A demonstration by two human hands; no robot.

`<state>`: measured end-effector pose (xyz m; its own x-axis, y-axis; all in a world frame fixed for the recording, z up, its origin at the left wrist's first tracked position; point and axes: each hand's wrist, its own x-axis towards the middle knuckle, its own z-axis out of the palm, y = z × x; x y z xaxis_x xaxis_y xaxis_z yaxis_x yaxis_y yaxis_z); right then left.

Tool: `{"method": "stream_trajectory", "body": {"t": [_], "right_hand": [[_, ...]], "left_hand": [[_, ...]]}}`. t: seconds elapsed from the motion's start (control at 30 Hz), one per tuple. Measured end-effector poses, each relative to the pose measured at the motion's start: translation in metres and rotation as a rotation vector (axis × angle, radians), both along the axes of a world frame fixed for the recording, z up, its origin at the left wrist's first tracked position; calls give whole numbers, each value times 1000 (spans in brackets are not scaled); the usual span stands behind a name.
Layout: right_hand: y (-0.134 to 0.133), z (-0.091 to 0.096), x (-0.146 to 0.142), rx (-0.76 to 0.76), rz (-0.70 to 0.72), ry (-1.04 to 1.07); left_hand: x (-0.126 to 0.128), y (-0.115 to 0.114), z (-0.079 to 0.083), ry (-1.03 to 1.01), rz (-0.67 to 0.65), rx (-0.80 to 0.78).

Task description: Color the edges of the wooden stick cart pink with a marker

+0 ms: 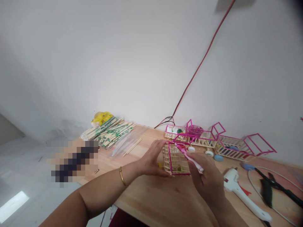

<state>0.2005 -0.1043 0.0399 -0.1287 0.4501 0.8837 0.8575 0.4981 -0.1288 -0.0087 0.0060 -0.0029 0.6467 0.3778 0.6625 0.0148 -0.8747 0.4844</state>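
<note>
My left hand (152, 160) is closed around the left side of a small crate (167, 157) built of thin wooden sticks, steadying it on the table. Magenta paint covers the frame on the crate's near side. In my right hand (208, 173) is a slim brush (194, 161) with a pale pink handle. Its magenta-smeared head touches the top of the painted frame, near the upper left corner. The bristles are too small to make out, and my right fingers hide the crate's right edge.
Behind stand similar stick crates (203, 142) with raised magenta frames, one holding jars. Bottle caps (218, 158) lie before them. A white glue gun (246, 198) and dark pliers (276, 183) rest at right. Bundled sticks (115, 134) and clear glue sticks (124, 146) lie left.
</note>
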Motion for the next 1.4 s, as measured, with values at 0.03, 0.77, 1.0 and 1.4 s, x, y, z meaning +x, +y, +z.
{"method": "stream_trajectory", "body": {"t": [0.03, 0.77, 1.0, 1.4], "right_hand": [[0, 0, 0, 2, -12, 5], [1, -2, 2, -17, 1, -6], [0, -4, 6, -26, -90, 52], [-2, 3, 7, 11, 35, 33]], "left_hand": [[0, 0, 0, 2, 2, -3], [0, 0, -1, 5, -1, -21], [-4, 3, -2, -21, -17, -231], [-5, 4, -2, 2, -120, -364]]}}
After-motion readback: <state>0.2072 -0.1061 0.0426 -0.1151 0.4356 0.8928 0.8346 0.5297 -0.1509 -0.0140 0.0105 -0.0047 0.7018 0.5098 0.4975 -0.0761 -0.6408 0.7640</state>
